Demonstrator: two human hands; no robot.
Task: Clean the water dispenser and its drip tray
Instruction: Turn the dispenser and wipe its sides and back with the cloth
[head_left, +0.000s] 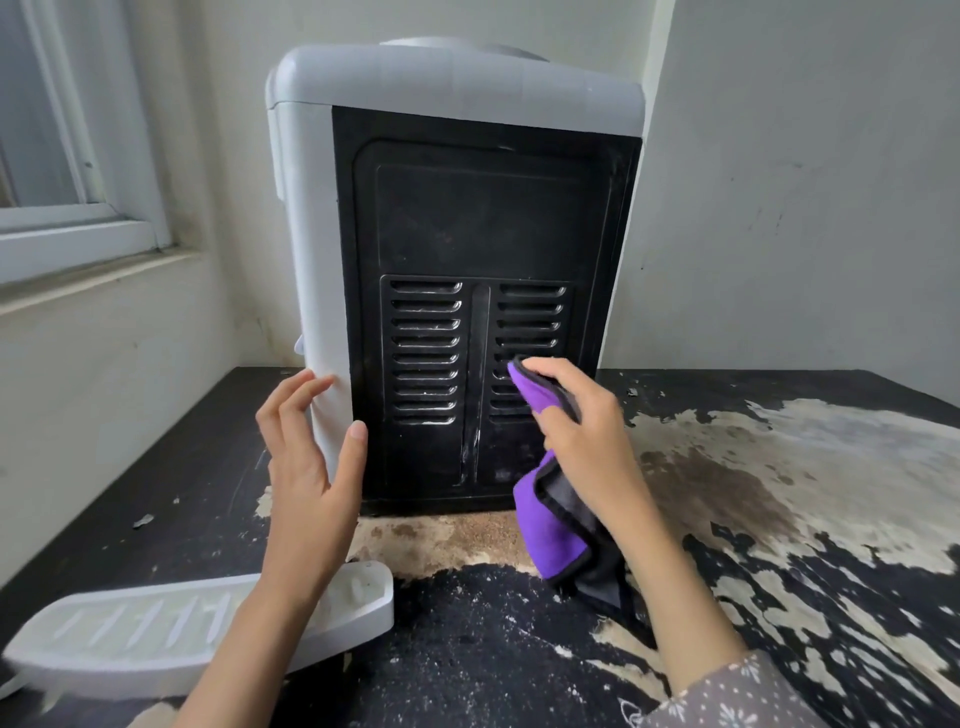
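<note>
Head view: my right hand (582, 415) pinches purple cloth (556, 525) against dispenser (467, 208) rear vents; left hand (311, 467) fingers spread, touching its side. Drip tray (130, 634) on desk (493, 649), contents unclear.

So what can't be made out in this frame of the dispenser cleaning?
- Water dispenser front: head view shows only its black back panel; taps face away.
- Lower right vent slots: covered by the right hand and purple cloth.
- Drip tray: middle hidden by the left forearm, left end cut by the frame edge.
- Left hand: contact with the casing unclear.
</note>
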